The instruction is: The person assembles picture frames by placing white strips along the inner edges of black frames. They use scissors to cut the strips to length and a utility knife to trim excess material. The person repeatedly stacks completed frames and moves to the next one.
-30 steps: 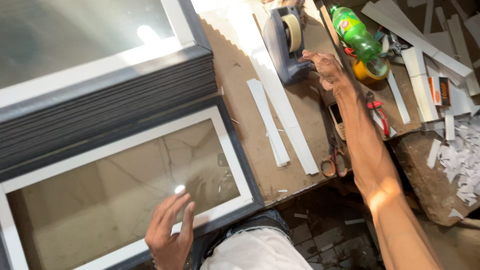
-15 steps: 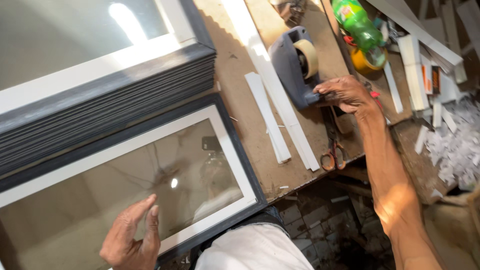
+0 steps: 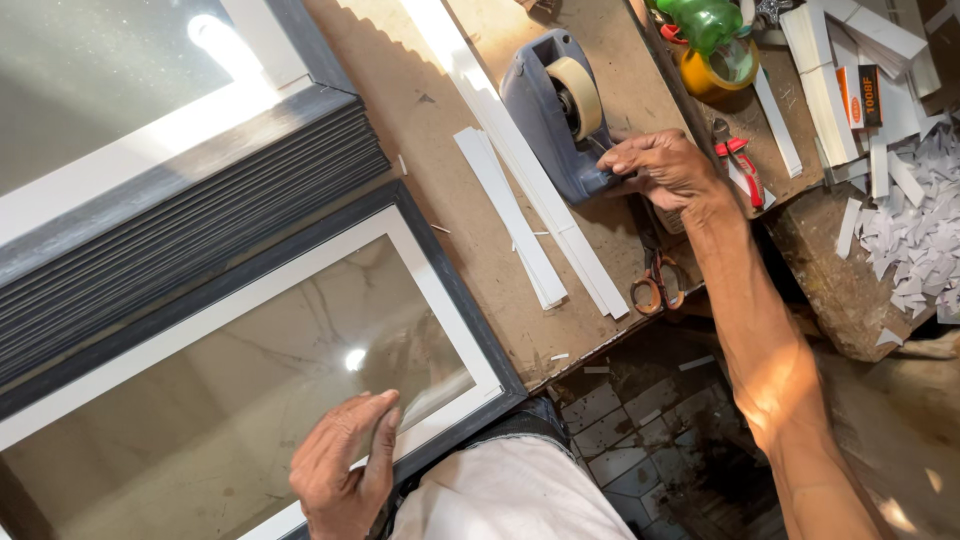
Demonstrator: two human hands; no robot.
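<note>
Left hand: the left hand point(image 3: 342, 465) lay flat on the glass of the dark picture frame point(image 3: 455, 300), fingers point(image 3: 372, 432) extended and held close together, pinching nothing.
Right hand: the right hand point(image 3: 660, 168) was curled at the front end of the blue-grey tape dispenser point(image 3: 550, 115), fingertips point(image 3: 612, 165) bunched and touching it; whether they pinched a tape end cannot be told.
Picture frame: under the left fingers, with a white mat inside its dark border, its lower corner near the bench edge.
Tape dispenser: against the right fingertips, its roll of beige masking tape point(image 3: 577, 95) just beyond them.
White strips: long white strips point(image 3: 520, 215) lay on the workbench point(image 3: 450, 190) between the two hands, beside the dispenser.
Scissors: orange-handled scissors point(image 3: 655, 285) lay just below the right wrist.
Frame stack: a stack of dark frames point(image 3: 200, 200) sat beyond the left fingers, well apart from them.
Beyond the right knuckles: a green bottle point(image 3: 705, 20) and a yellow tape roll point(image 3: 720, 68), with red-handled pliers point(image 3: 740, 165) beside the hand.
</note>
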